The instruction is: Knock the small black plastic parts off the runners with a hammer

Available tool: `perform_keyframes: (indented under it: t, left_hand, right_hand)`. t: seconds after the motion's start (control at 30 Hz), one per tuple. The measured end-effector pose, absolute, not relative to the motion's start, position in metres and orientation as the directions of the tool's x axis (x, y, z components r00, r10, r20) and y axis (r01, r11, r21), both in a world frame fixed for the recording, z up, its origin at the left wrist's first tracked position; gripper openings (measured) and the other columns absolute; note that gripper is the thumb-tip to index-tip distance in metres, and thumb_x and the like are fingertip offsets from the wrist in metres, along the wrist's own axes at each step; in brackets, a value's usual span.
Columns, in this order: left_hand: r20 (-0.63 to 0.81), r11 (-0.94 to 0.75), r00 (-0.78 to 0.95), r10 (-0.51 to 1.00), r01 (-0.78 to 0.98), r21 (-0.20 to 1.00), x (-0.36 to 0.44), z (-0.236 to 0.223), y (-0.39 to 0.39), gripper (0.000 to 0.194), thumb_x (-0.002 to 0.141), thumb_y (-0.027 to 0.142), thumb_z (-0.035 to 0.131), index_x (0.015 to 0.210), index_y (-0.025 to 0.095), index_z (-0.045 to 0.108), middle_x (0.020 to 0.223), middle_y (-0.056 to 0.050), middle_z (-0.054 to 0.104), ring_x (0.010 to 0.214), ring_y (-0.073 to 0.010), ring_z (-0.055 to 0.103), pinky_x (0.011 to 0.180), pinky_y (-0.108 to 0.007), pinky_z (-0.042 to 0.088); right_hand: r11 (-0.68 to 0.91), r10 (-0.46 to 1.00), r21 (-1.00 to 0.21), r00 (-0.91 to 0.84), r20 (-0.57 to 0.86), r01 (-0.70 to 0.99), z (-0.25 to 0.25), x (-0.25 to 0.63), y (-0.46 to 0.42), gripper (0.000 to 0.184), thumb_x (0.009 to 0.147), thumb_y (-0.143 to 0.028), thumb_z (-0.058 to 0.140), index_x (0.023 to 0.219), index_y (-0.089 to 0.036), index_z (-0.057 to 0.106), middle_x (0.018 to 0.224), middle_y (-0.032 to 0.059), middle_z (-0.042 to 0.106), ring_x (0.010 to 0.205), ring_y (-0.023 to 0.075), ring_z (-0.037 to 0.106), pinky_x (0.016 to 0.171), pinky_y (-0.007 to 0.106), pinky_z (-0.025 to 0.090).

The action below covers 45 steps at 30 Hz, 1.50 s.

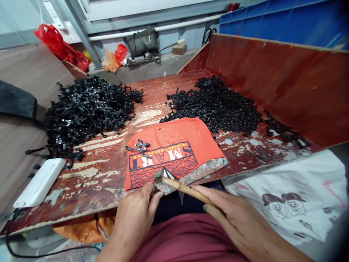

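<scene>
My right hand [231, 209] is wrapped round the wooden handle of a small hammer [188, 189]. The hammer's greenish head is down at the near edge of an orange printed cloth [174, 134]. Beside the head, my left hand [137, 205] pinches a small black part [156, 190] between thumb and forefinger; most of it is hidden. Under the cloth lies a speckled stone slab [208, 171], showing along its near right edge. Several small black linked parts [141, 146] rest on the cloth's left side.
Heaps of black parts lie on the worn red board: a left pile [89, 109] and a right pile [218, 105]. A white power bank [40, 182] with a cable is at the left edge. A raised red-brown side board [278, 87] borders the right; a white sack [294, 193] hangs below.
</scene>
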<state>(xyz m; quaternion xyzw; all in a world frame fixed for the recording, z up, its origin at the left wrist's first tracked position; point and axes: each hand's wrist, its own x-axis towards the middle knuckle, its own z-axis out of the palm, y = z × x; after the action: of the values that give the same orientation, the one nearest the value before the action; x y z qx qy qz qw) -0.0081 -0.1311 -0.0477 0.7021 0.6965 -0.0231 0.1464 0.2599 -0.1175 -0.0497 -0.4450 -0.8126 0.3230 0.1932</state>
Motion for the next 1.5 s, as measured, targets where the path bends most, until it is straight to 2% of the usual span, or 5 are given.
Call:
perform_keyframes:
  t: [0.3,0.67,0.9,1.23,1.5]
  left_hand:
    - [-0.187,-0.028,0.082,0.979,0.961,0.276,-0.008,-0.042,-0.127,0.018,0.095,0.038,0.046,0.091,0.023,0.056,0.073,-0.003,0.070,0.066,-0.0212,0.068,0.058,-0.027,0.036]
    - [0.129,-0.021,-0.043,0.991,0.891,0.453,-0.013,-0.068,-0.135,0.019,0.087,0.041,0.062,0.091,0.024,0.058,0.053,0.008,0.050,0.047,-0.0123,0.055,0.051,-0.022,0.039]
    - [0.356,-0.175,0.009,0.934,0.883,0.436,-0.009,-0.078,-0.136,0.008,0.091,0.028,0.059,0.091,0.023,0.066,0.072,0.002,0.069,0.062,-0.0128,0.065,0.062,-0.023,0.045]
    - [0.329,-0.042,-0.087,0.940,0.930,0.366,0.001,-0.076,-0.133,0.026,0.084,0.046,0.067,0.082,0.021,0.059,0.054,0.006,0.050,0.048,-0.0134,0.054,0.050,-0.025,0.037]
    - [0.337,-0.183,0.006,0.941,0.850,0.494,-0.007,-0.076,-0.135,0.010,0.090,0.028,0.061,0.092,0.021,0.068,0.076,-0.001,0.067,0.068,-0.0149,0.064,0.065,-0.025,0.048]
  right_hand:
    - [0.288,0.846,-0.756,-0.527,-0.087,0.588,-0.042,0.261,-0.108,0.046,0.101,-0.025,0.041,0.145,-0.040,0.044,0.134,-0.0006,0.064,0.116,0.0214,0.064,0.094,0.038,0.055]
    - [0.214,0.859,-0.754,-0.487,-0.157,0.621,-0.046,0.265,-0.110,0.044,0.103,-0.027,0.041,0.142,-0.045,0.044,0.134,-0.0074,0.064,0.116,0.0168,0.063,0.095,0.031,0.052]
    - [0.216,0.853,-0.719,-0.487,-0.190,0.660,-0.047,0.269,-0.112,0.041,0.103,-0.030,0.040,0.143,-0.034,0.047,0.136,0.0006,0.063,0.118,0.0203,0.063,0.097,0.036,0.052]
    - [0.231,0.853,-0.730,-0.495,-0.167,0.643,-0.047,0.265,-0.113,0.041,0.102,-0.026,0.040,0.142,-0.037,0.048,0.136,-0.0018,0.063,0.118,0.0174,0.063,0.097,0.031,0.051]
    - [0.199,0.854,-0.746,-0.486,-0.185,0.635,-0.048,0.266,-0.113,0.041,0.102,-0.028,0.041,0.142,-0.036,0.048,0.132,-0.0013,0.066,0.114,0.0184,0.064,0.094,0.032,0.052]
